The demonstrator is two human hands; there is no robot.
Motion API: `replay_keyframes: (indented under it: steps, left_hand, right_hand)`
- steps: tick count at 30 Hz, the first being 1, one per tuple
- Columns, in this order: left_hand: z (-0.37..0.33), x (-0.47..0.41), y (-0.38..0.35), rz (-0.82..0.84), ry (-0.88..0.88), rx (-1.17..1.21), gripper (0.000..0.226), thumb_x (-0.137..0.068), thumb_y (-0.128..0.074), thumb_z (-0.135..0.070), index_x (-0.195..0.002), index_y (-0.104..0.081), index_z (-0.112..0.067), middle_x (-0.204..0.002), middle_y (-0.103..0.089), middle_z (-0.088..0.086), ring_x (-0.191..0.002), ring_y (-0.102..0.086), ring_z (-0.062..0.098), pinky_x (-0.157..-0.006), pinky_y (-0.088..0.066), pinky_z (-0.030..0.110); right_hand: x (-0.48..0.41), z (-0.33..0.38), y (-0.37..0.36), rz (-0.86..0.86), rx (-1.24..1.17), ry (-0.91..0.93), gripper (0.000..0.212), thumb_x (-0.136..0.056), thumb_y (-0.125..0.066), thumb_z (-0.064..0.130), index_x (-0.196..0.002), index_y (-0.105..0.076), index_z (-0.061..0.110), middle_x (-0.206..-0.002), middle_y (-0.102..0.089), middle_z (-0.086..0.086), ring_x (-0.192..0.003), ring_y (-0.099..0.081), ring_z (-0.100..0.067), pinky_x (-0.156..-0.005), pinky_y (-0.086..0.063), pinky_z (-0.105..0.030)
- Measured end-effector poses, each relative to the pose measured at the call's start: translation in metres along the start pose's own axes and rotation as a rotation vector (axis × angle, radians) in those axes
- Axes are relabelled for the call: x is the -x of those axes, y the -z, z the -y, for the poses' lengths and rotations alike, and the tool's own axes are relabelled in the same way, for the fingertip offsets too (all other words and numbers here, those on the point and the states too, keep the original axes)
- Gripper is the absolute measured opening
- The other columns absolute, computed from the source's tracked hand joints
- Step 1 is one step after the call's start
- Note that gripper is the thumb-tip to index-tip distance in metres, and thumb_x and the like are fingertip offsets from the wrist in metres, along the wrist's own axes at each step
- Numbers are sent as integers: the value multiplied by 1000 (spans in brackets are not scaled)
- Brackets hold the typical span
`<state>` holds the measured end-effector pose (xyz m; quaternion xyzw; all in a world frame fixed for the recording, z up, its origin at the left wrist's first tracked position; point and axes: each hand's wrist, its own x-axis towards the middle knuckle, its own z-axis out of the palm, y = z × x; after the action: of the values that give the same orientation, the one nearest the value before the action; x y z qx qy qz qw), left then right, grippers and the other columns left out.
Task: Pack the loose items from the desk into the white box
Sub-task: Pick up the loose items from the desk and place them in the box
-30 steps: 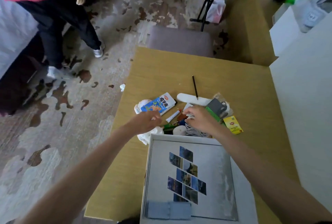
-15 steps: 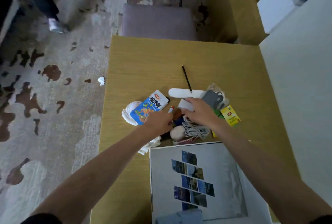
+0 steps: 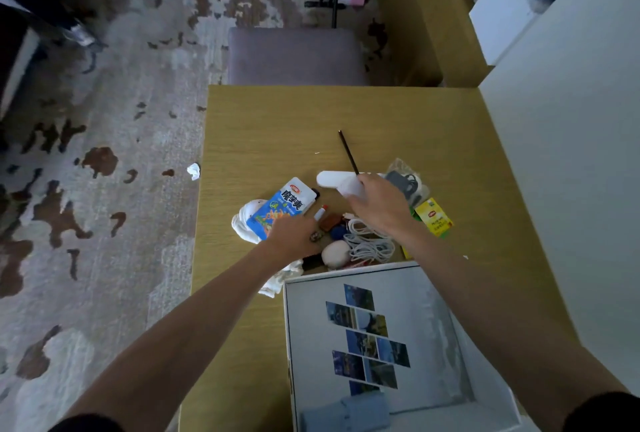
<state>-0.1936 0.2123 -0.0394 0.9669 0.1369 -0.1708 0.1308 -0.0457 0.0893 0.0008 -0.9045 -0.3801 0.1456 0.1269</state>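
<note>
The white box [image 3: 288, 334] stands open at the desk's near edge, with a photo-printed card and a blue-grey cloth inside. Beyond it lies a pile of loose items: a blue snack packet [image 3: 282, 206], a white cloth [image 3: 243, 220], a coiled white cable [image 3: 370, 245], a pale egg-shaped ball [image 3: 335, 254], a yellow tea packet [image 3: 434, 217] and a long white case [image 3: 329, 178]. My left hand [image 3: 294, 236] curls over the pile and pinches a small speckled object [image 3: 316, 236]. My right hand [image 3: 379, 205] grips a small white block [image 3: 350, 187] just above the pile.
A black pen [image 3: 348, 152] lies alone farther back on the wooden desk [image 3: 277, 127]. A clear bag with a dark charger [image 3: 405, 177] sits right of my right hand. A grey stool [image 3: 294, 54] stands past the far edge, and a white wall [image 3: 571, 154] runs along the right.
My right hand has closed on the small white block and raised it off the pile. My left hand has shifted right onto the small items. The camera has tilted down toward the box.
</note>
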Motion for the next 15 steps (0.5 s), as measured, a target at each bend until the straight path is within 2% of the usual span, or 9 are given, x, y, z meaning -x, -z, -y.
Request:
replay_keyframes:
  steps: [3,5,7,9,11,13,15]
  left_hand:
    - [0,4,15,-39,75,316,36,-85,-59,-39,-108,-57,-12,-109,-59,9,-98,-60,30,-79,-50,42]
    - [-1,13,31,-190,72,434,29,-88,-58,-37,-96,-59,-9,-104,-57,9,-89,-60,28,-73,-47,36]
    - [-5,27,52,-391,45,503,26,-88,-59,-35,-95,-60,-10,-99,-56,7,-79,-60,24,-67,-44,32]
    - [-15,46,76,-543,13,512,22,-89,-59,-31,-100,-60,-12,-96,-54,1,-73,-59,17,-64,-41,28]
    - [-32,65,95,-636,-27,509,20,-90,-58,-27,-103,-58,-12,-93,-54,-2,-69,-58,15,-62,-43,27]
    - [-51,85,108,-679,-46,504,18,-90,-56,-29,-103,-54,-17,-83,-57,-4,-63,-55,16,-56,-42,24]
    - [-70,103,112,-669,-73,484,17,-91,-54,-36,-103,-51,-24,-70,-56,-7,-57,-52,12,-51,-36,12]
  right_hand:
    - [31,-5,36,-92,-353,11,32,-85,-56,49,-102,-61,23,-88,-65,7,-77,-62,-9,-61,-49,-28]
    - [58,-12,56,-112,-544,35,23,-84,-63,42,-101,-63,26,-88,-67,13,-78,-64,-2,-64,-53,-21]
    - [89,-19,69,-92,-641,97,21,-83,-68,36,-100,-64,25,-88,-68,15,-78,-66,-1,-62,-53,-16]
    - [117,-25,75,-21,-625,168,21,-80,-72,32,-98,-64,25,-87,-69,14,-74,-66,-3,-58,-52,-17]
    - [139,-29,76,135,-533,221,26,-78,-73,36,-100,-64,27,-89,-67,15,-76,-64,-2,-57,-51,-17]
    - [158,-31,70,317,-416,274,32,-75,-73,41,-103,-64,28,-92,-64,18,-82,-60,2,-63,-49,-14]
    - [175,-34,58,480,-298,298,36,-73,-73,44,-104,-63,28,-96,-64,15,-84,-60,-1,-69,-51,-19]
